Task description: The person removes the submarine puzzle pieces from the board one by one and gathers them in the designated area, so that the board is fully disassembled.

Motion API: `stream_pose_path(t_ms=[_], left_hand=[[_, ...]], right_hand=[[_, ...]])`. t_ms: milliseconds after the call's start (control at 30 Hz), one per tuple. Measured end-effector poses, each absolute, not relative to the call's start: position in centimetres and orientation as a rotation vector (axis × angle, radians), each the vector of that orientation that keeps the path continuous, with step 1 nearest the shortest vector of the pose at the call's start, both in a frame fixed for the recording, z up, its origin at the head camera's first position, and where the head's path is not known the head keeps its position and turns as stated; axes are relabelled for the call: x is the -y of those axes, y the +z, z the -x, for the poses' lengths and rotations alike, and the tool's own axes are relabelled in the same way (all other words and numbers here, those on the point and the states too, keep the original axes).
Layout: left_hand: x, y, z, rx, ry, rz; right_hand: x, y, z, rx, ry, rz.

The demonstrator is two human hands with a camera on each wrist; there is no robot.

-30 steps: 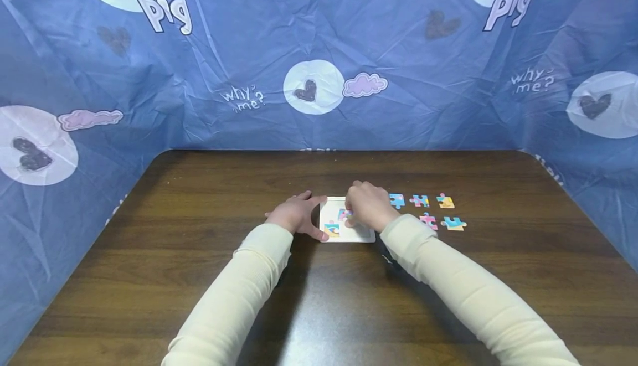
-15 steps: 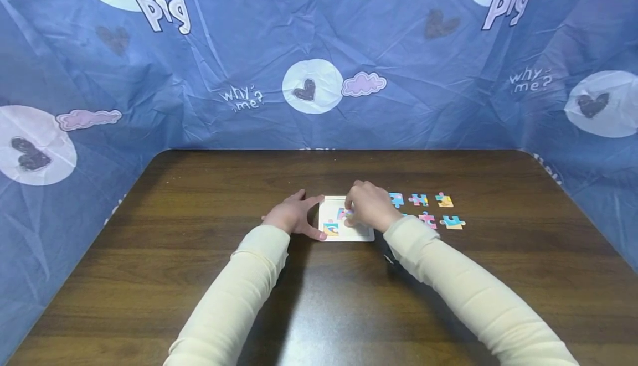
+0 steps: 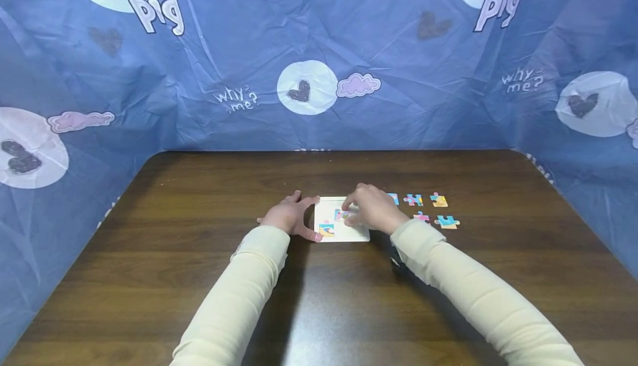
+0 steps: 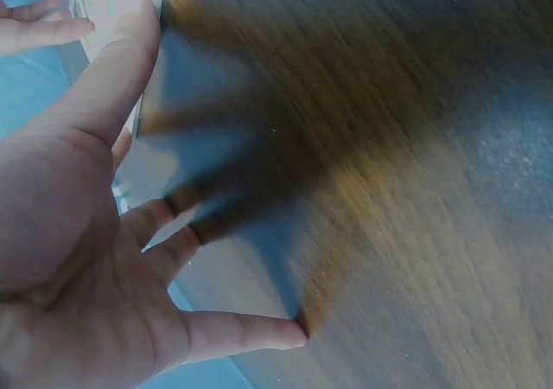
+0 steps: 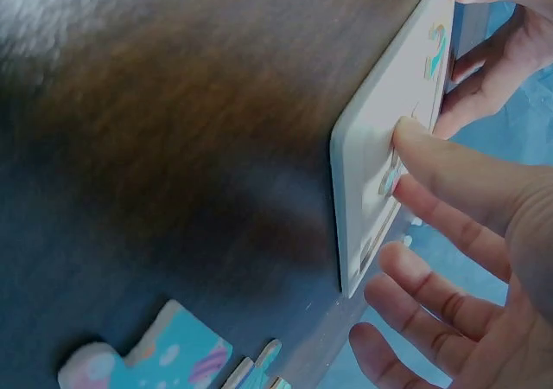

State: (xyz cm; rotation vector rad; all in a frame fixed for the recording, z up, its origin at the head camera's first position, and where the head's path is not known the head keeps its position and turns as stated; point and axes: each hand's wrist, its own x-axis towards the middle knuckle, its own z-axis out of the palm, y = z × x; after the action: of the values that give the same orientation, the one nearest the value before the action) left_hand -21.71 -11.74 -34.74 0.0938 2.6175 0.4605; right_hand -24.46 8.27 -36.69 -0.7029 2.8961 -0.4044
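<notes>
A white puzzle tray (image 3: pixel 354 235) lies on the table. My left hand (image 3: pixel 286 216), fingers spread, rests at its left side, with thumb and index finger touching the left corners. One blue and yellow jigsaw piece (image 3: pixel 326 230) sits in the tray's near left part. My right hand (image 3: pixel 375 209) is over the tray. Its thumb and index finger pinch a pink and blue jigsaw piece (image 3: pixel 339 215) near the tray's middle. In the right wrist view the other fingers (image 5: pixel 432 285) hang loosely beyond the tray's edge, and the pinched piece is mostly hidden.
Several loose jigsaw pieces lie right of the tray, among them a yellow piece (image 3: pixel 439 200) and a blue one (image 3: pixel 447 222). Some are partly hidden by the right hand. A blue printed cloth (image 3: pixel 309 34) stands around the brown wooden table (image 3: pixel 224 178).
My right thumb and index finger have spread slightly apart, showing more of the piece between them. My left hand stays at the tray. The head view has shifted a little.
</notes>
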Motion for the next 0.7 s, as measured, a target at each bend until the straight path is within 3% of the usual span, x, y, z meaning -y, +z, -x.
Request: stream_pose_path(t_ms=[700], left_hand=[[11.77, -34.91, 21.76, -2.619, 0.492, -0.071]], right_hand=[[-8.86, -36.48, 25.03, -2.835, -0.529, 0.643]])
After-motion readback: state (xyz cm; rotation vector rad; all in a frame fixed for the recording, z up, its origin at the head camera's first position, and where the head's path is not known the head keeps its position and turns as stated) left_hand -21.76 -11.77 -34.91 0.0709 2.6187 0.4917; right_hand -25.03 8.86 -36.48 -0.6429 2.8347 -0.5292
